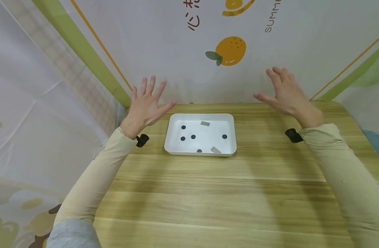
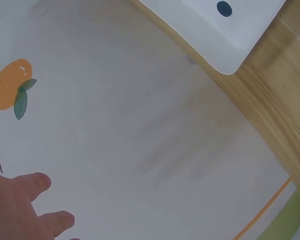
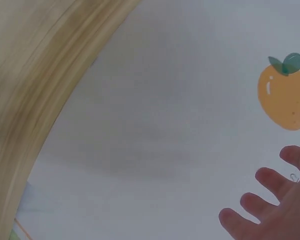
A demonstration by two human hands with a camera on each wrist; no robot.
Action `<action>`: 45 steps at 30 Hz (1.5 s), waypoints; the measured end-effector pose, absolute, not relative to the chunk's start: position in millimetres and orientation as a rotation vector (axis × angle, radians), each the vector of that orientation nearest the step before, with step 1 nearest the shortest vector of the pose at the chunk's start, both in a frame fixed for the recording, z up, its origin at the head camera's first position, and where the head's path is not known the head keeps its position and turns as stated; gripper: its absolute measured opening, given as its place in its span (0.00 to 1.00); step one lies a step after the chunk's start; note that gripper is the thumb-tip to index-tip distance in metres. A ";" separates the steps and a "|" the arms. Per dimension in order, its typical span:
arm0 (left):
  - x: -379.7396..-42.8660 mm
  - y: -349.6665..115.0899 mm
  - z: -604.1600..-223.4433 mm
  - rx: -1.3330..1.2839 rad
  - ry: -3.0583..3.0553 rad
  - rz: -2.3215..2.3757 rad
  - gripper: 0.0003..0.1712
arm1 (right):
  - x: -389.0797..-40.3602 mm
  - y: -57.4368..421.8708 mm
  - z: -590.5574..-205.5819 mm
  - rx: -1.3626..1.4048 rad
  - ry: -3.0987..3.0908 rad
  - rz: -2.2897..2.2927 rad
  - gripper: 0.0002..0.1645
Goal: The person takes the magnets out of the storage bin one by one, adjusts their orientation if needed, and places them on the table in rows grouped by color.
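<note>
A shallow white tray lies near the far edge of the wooden table. Inside it are several small black discs and two small grey rectangular pieces. My left hand hovers to the left of the tray with its fingers spread, holding nothing. Off to the tray's right, my right hand is raised in the air, fingers extended and apart from any object. In the left wrist view a corner of the tray shows with one black disc.
Behind the wooden table hangs a white printed cloth with orange fruit drawings. Another light curtain hangs along the left side. A blue item is partly visible beyond the table's right edge.
</note>
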State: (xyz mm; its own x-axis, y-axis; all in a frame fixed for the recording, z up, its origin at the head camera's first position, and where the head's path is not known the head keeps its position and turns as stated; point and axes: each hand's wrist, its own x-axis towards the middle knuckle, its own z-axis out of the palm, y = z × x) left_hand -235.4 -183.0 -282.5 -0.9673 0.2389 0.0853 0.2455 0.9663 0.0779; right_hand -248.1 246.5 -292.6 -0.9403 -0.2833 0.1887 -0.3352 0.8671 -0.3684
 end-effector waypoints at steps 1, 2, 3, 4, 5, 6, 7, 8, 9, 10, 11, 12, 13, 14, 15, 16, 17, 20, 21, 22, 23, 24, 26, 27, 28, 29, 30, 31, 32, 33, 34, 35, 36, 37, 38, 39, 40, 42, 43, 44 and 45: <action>-233.9 -184.6 -283.5 -0.366 -3.038 -0.151 0.49 | -246.1 244.1 -293.3 0.486 -2.907 0.615 0.54; -232.3 -186.4 -284.3 -0.356 -3.038 -0.171 0.49 | -244.1 241.5 -294.2 0.492 -2.900 0.621 0.54; -230.8 -188.1 -285.1 -0.345 -3.039 -0.193 0.50 | -241.9 238.9 -295.2 0.495 -2.895 0.626 0.53; -229.4 -190.0 -285.9 -0.333 -3.039 -0.217 0.50 | -239.7 236.4 -296.4 0.502 -2.887 0.629 0.53; -227.9 -191.6 -286.8 -0.323 -3.038 -0.245 0.50 | -237.2 233.8 -297.7 0.507 -2.885 0.634 0.52; -226.7 -193.3 -287.9 -0.314 -3.038 -0.275 0.50 | -234.9 231.1 -299.1 0.512 -2.881 0.643 0.52; -225.6 -194.9 -289.4 -0.311 -3.034 -0.309 0.50 | -232.6 228.5 -300.5 0.520 -2.877 0.659 0.51; -224.6 -196.5 -291.2 -0.310 -3.026 -0.339 0.50 | -230.5 226.1 -302.1 0.531 -2.871 0.678 0.50; -223.8 -198.1 -293.6 -0.308 -3.018 -0.369 0.50 | -228.3 223.4 -303.5 0.538 -2.871 0.693 0.48; -223.0 -199.4 -296.2 -0.306 -3.013 -0.400 0.50 | -226.4 220.6 -304.9 0.548 -2.875 0.702 0.47; -222.3 -200.8 -299.2 -0.304 -3.006 -0.438 0.49 | -224.7 217.6 -306.3 0.555 -2.881 0.718 0.46; -221.7 -202.2 -302.6 -0.304 -3.002 -0.471 0.49 | -223.5 214.5 -307.7 0.568 -2.879 0.735 0.45; -221.4 -203.5 -306.2 -0.302 -2.997 -0.503 0.48 | -222.2 211.3 -309.2 0.579 -2.882 0.749 0.44; -221.1 -204.7 -309.6 -0.294 -2.998 -0.529 0.48 | -221.1 208.1 -310.6 0.591 -2.886 0.755 0.43; -220.9 -205.7 -313.0 -0.285 -3.003 -0.556 0.48 | -220.2 205.0 -312.7 0.600 -2.888 0.763 0.41; -220.7 -206.7 -316.3 -0.277 -3.009 -0.584 0.47 | -219.4 201.9 -314.5 0.612 -2.888 0.773 0.40; -220.4 -207.6 -319.5 -0.269 -3.016 -0.615 0.46 | -218.7 198.9 -316.6 0.619 -2.886 0.789 0.38; -219.7 -209.9 -328.6 -0.241 -3.040 -0.691 0.43 | -216.9 190.1 -325.5 0.629 -2.894 0.806 0.35; -219.1 -210.4 -331.6 -0.231 -3.052 -0.721 0.42 | -216.6 187.0 -329.2 0.632 -2.901 0.813 0.34; -218.7 -210.9 -334.9 -0.221 -3.064 -0.747 0.40 | -216.2 183.6 -333.0 0.633 -2.912 0.824 0.33; -218.1 -211.4 -338.3 -0.219 -3.076 -0.767 0.39 | -215.6 180.0 -337.1 0.638 -2.928 0.838 0.33; -217.6 -211.6 -341.7 -0.221 -3.085 -0.791 0.38 | -215.1 176.5 -341.3 0.643 -2.945 0.857 0.32; -216.5 -211.6 -348.9 -0.215 -3.106 -0.848 0.37 | -213.5 169.4 -349.7 0.659 -2.988 0.900 0.32; -216.1 -211.1 -352.6 -0.208 -3.112 -0.877 0.36 | -212.3 165.9 -353.9 0.668 -3.008 0.926 0.33; -216.0 -210.7 -356.4 -0.204 -3.117 -0.910 0.36 | -211.3 162.6 -358.4 0.680 -3.023 0.954 0.32; -215.8 -210.1 -360.1 -0.194 -3.119 -0.952 0.35 | -210.0 159.3 -362.7 0.698 -3.037 0.974 0.32; -215.5 -209.4 -364.0 -0.176 -3.122 -0.995 0.35 | -209.0 156.3 -367.1 0.713 -3.046 0.994 0.31; -215.6 -208.6 -367.6 -0.148 -3.129 -1.028 0.35 | -208.0 153.4 -371.6 0.739 -3.051 1.019 0.30; -215.3 -207.8 -371.0 -0.117 -3.139 -1.064 0.34 | -207.3 150.6 -376.2 0.763 -3.053 1.045 0.29; -215.1 -207.2 -374.7 -0.080 -3.151 -1.103 0.34 | -206.6 147.8 -380.7 0.789 -3.051 1.067 0.28; -214.6 -206.6 -378.0 -0.041 -3.163 -1.140 0.34 | -206.0 145.0 -384.8 0.812 -3.052 1.082 0.27; -214.0 -206.0 -381.3 -0.004 -3.172 -1.175 0.33 | -205.2 142.3 -388.3 0.825 -3.057 1.104 0.26; -213.3 -205.5 -384.4 0.033 -3.180 -1.222 0.33 | -204.9 139.7 -391.9 0.838 -3.062 1.119 0.26; -212.5 -204.8 -387.4 0.069 -3.180 -1.275 0.32 | -204.4 137.3 -395.1 0.850 -3.068 1.128 0.25; -211.8 -204.0 -390.0 0.112 -3.172 -1.342 0.32 | -204.1 135.1 -397.7 0.853 -3.074 1.132 0.24; -211.3 -203.1 -392.6 0.156 -3.151 -1.416 0.31 | -204.0 132.8 -400.0 0.854 -3.082 1.135 0.24; -210.6 -202.0 -394.7 0.197 -3.129 -1.483 0.31 | -204.1 130.8 -402.0 0.847 -3.096 1.141 0.24; -210.7 -200.3 -399.0 0.299 -3.060 -1.652 0.30 | -205.1 127.0 -406.4 0.848 -3.119 1.130 0.22; -211.6 -199.9 -401.7 0.349 -3.019 -1.730 0.30 | -205.6 125.2 -408.1 0.853 -3.131 1.127 0.22; -212.7 -199.7 -404.2 0.400 -2.977 -1.811 0.29 | -206.4 123.3 -409.8 0.857 -3.146 1.123 0.21; -213.9 -199.8 -406.5 0.444 -2.941 -1.877 0.29 | -207.1 121.5 -411.6 0.863 -3.163 1.114 0.21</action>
State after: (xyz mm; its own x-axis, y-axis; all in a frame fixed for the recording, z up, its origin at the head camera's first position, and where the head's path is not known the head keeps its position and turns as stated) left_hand -213.9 -199.8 -406.5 -0.8996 -0.0083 -0.4366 -0.3995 0.4196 0.8151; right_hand -207.1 121.5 -411.6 -0.8277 -0.5453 -0.1325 -0.3419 0.6772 -0.6515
